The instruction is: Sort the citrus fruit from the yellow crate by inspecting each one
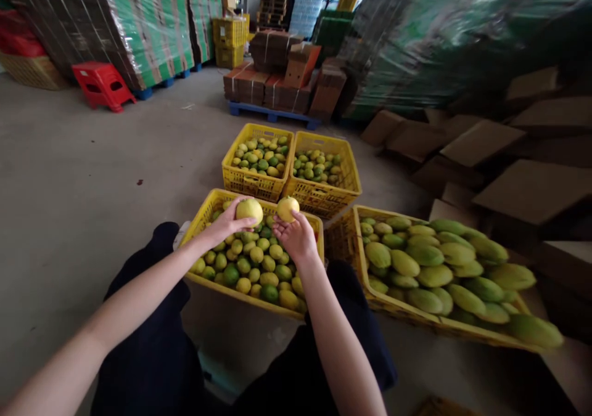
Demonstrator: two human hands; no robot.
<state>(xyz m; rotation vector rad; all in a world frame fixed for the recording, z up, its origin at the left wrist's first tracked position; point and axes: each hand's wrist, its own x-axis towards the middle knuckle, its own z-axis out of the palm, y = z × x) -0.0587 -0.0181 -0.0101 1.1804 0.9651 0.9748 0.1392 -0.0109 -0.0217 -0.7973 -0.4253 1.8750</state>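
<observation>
One yellow fruit sits in the curled grip of the left hand; a second yellow fruit is pinched at thumb and fingers by the right hand's grip; both are held over the near crate, not yet set down; plenty lies in that crate, so much seems left to handle; the far left crate and far right crate hold similar fruit below their rims, though whether either counts as finished I cannot tell; skins look smooth, round to oval, green through yellow; the crates appear slotted, rigid plastic; long green fruits heap alongside.
</observation>
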